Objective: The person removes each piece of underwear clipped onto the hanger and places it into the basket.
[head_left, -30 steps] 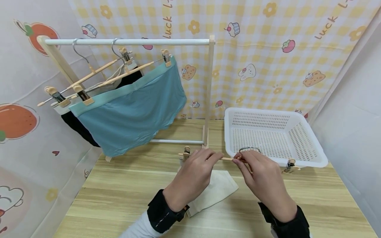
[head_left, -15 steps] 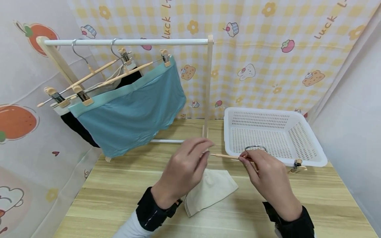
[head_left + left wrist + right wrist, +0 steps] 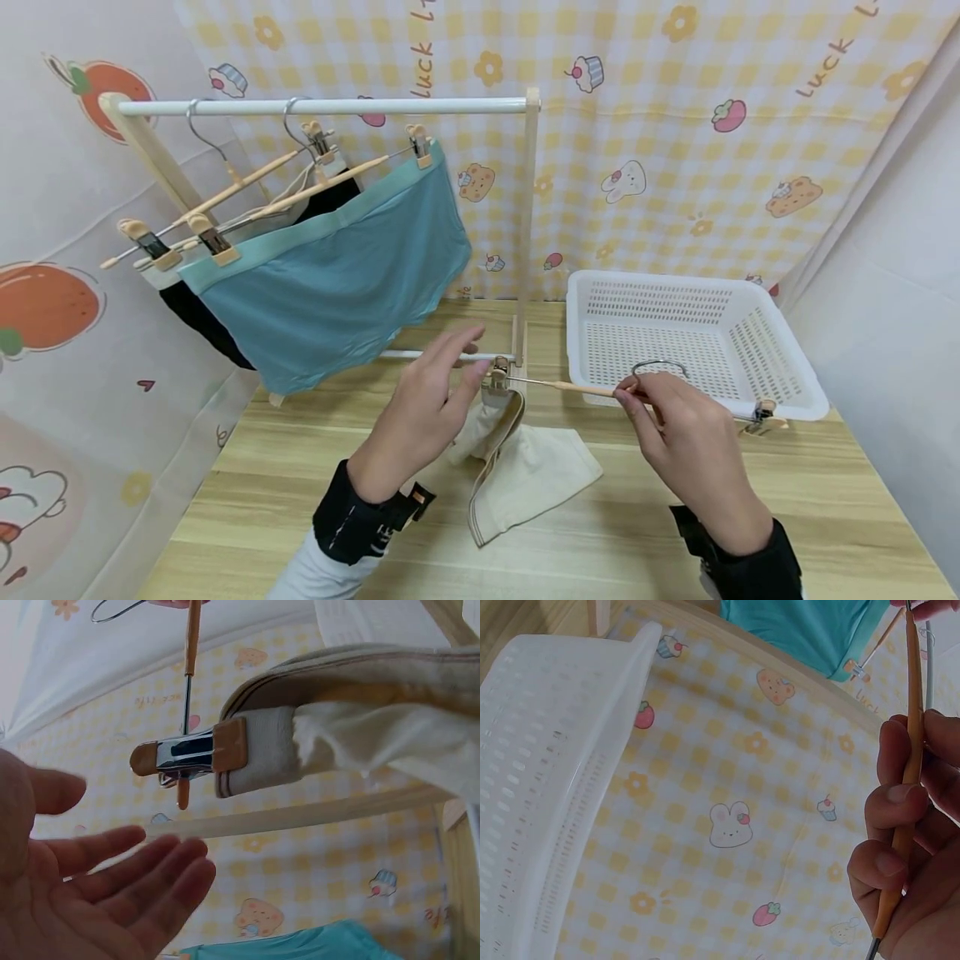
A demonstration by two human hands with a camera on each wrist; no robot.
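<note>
Nr basket rim [image 3: 574, 325] | R grip [image 3: 678, 433] pinching hanger [image 3: 585, 388] | L grip [image 3: 420, 400] spread, sm. gap to clip [image 3: 184, 754]

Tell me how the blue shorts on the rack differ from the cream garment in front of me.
The blue shorts have a paler waistband; the cream garment has dark edge lines. The shorts hang spread out; the cream garment partly lies on the table. The shorts' hanger hooks over the white rail; the garment's hanger is in your right hand. Both are held by hanger clips.

Cream garment [image 3: 543, 475], probably brown-striped trim [image 3: 375, 670]
</note>
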